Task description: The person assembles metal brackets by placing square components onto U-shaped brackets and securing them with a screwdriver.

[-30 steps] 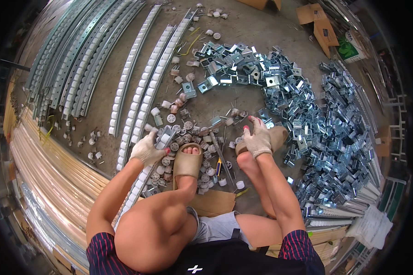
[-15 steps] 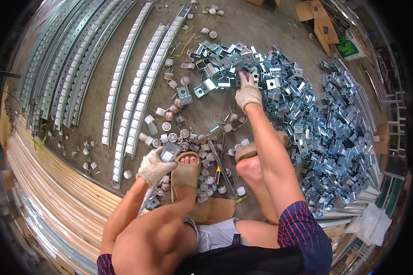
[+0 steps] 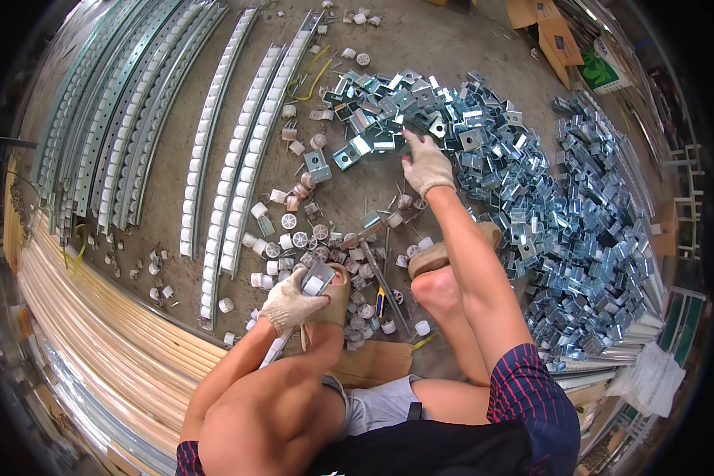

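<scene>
My left hand (image 3: 292, 301), in a pale knitted work glove, is closed around the end of a roller track (image 3: 274, 351). A metal bracket (image 3: 319, 279) with a white part showing in it sits at that end, close to my left sandal (image 3: 337, 305). Part of the track is hidden behind my hand and leg. My right hand (image 3: 428, 165), gloved the same way, reaches to the near edge of a heap of shiny metal brackets (image 3: 492, 155). Its thumb and forefinger are apart, and I see nothing between them.
Loose white rollers (image 3: 300, 239) lie scattered around my feet, with a yellow-handled tool (image 3: 381, 301) among them. Finished-looking roller tracks (image 3: 234, 151) run along the floor on the left, beside long beige tubes (image 3: 111, 293). Cardboard boxes (image 3: 559, 41) stand at the far right.
My left hand has moved slightly right and down with the track end, over the sandal. My right hand has stayed at the heap, its fingers shifting a little to the left.
</scene>
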